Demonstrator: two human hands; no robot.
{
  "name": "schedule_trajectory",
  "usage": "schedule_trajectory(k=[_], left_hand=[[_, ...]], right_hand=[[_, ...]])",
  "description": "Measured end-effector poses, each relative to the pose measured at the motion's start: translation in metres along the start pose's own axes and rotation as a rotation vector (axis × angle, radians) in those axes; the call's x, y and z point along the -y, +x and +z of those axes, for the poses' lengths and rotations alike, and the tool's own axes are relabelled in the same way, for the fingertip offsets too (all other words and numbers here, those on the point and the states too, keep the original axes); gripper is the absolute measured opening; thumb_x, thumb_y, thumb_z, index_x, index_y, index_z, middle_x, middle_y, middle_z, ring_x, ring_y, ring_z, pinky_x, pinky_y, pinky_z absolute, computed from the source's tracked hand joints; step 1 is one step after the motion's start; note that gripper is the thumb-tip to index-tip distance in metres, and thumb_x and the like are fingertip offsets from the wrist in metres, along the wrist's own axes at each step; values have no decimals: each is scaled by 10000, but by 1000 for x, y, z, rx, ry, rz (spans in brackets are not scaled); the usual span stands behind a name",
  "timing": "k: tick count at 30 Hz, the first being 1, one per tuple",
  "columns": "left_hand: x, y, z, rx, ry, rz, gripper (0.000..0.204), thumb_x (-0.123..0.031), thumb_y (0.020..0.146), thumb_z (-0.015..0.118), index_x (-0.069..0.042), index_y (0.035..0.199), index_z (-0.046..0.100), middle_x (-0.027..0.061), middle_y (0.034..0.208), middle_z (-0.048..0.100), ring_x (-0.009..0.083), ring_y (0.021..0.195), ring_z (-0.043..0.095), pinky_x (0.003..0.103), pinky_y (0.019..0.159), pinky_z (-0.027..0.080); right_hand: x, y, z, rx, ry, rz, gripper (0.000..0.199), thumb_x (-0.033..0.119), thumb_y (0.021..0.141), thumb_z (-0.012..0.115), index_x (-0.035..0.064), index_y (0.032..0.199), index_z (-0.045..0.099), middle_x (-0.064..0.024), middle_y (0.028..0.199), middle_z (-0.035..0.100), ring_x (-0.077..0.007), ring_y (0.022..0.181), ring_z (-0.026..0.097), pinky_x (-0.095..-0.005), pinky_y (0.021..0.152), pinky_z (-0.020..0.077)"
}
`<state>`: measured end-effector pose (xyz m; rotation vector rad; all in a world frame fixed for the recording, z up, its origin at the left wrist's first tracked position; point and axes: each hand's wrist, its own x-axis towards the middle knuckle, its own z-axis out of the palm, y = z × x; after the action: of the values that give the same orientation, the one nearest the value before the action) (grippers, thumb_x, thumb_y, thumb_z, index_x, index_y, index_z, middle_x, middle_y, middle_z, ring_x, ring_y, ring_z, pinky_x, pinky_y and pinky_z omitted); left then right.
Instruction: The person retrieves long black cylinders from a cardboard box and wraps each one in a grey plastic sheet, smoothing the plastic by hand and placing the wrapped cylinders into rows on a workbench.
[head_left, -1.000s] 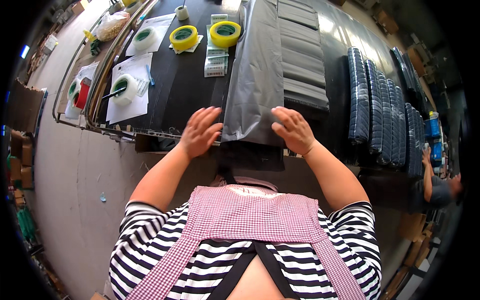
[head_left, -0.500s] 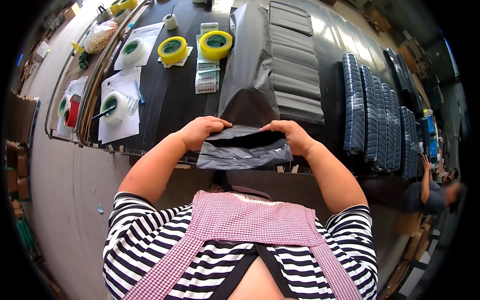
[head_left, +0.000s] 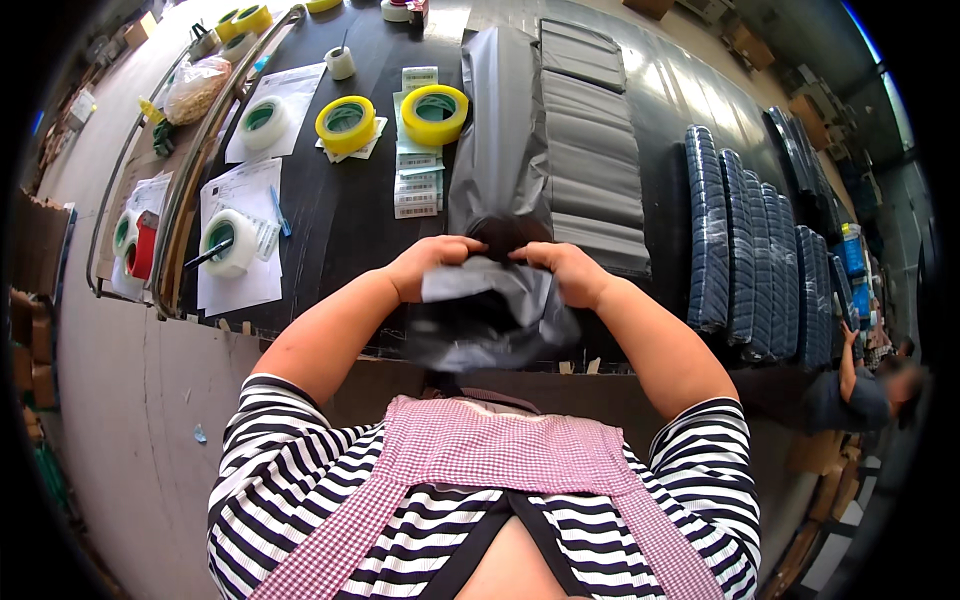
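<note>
A long grey plastic mailing bag (head_left: 500,120) lies lengthwise on the black table, its mouth toward me at the near edge. My left hand (head_left: 432,268) pinches the left side of that mouth. Opposite it, my right hand (head_left: 568,270) pinches the right side, and the two sets of fingertips are close together. The front flap hangs over the table edge below my hands, crumpled and blurred by motion, and the bag gapes darkly there. What lies inside the bag is hidden. More flat grey bags (head_left: 595,140) lie overlapped just to the right.
Dark quilted bundles in clear wrap (head_left: 708,240) stand in a row at right. Yellow tape rolls (head_left: 346,148), barcode labels (head_left: 416,190) and a clear tape roll (head_left: 244,256) on paper sheets lie at left. A metal rail (head_left: 185,190) borders the table. Another person (head_left: 850,395) is at far right.
Both hands have drawn inward, bringing the sides of the bag's mouth nearer each other. The flap, spread wide before, is now bunched and swinging. The whole view has shifted slightly.
</note>
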<state>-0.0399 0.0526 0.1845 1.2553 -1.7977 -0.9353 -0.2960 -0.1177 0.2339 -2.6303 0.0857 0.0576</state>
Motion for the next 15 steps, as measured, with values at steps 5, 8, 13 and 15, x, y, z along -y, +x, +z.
schedule_trajectory(k=[5, 8, 13, 15], left_hand=[[-16, -42, 10, -20, -686, -430, 386, -219, 1016, 615, -36, 1355, 593, 33, 1254, 655, 159, 1146, 566, 350, 1016, 460], [-49, -63, 29, -59, -717, -557, 469, -217, 973, 694, -15, 1374, 557, 53, 1279, 643, 160, 1178, 562, 362, 1049, 446], [-44, -37, 26, -564, -989, -255, 367, -109, 939, 721, 2, 1262, 589, 84, 1184, 680, 173, 1069, 645, 348, 975, 516], [-35, -21, 12, -638, -1065, -242, 209, -115, 975, 682, -8, 1147, 631, 51, 1086, 704, 125, 975, 652, 300, 902, 529]], right_hand=[[36, -20, -4, 61, 960, 637, 442, 259, 1004, 640, 77, 1400, 567, -84, 1285, 649, -184, 1128, 587, -345, 966, 470], [72, -46, -3, 97, 1020, 928, 481, 367, 1009, 624, 59, 1376, 584, -68, 1273, 656, -184, 1143, 593, -363, 955, 486], [73, -43, 5, -523, 1370, 502, 320, 100, 920, 725, -25, 1207, 656, -99, 1145, 704, -170, 1021, 668, -326, 906, 539], [66, -23, -5, -631, 1445, 561, 263, 96, 936, 708, -30, 1163, 668, -100, 1104, 714, -171, 978, 680, -317, 892, 545]])
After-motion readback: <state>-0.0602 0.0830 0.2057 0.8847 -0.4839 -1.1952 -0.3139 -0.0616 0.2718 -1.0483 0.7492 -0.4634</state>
